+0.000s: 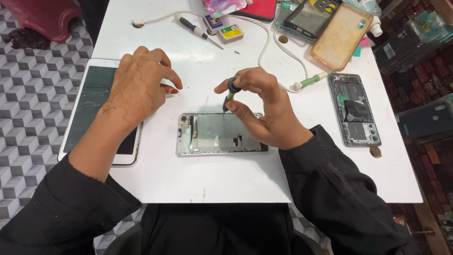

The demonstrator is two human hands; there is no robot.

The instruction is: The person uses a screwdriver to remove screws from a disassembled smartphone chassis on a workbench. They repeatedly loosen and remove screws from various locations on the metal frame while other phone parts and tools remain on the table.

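Note:
An opened phone frame (212, 134) with bare metal inside lies flat in the middle of the white table (198, 179). My right hand (264, 111) holds a small green-and-black screwdriver (230, 93) upright, its tip touching the frame's top edge. My left hand (139, 85) hovers to the left above the table, fingers curled and apart, holding nothing. It partly covers a white tablet (92, 101).
Another opened phone (355, 109) lies at the right. Near it lies a second green-handled tool (314, 80) and a white cable (264, 47). At the back are a black-handled screwdriver (196, 29), small boxes (230, 33), phone cases (340, 29) and a coin (283, 39).

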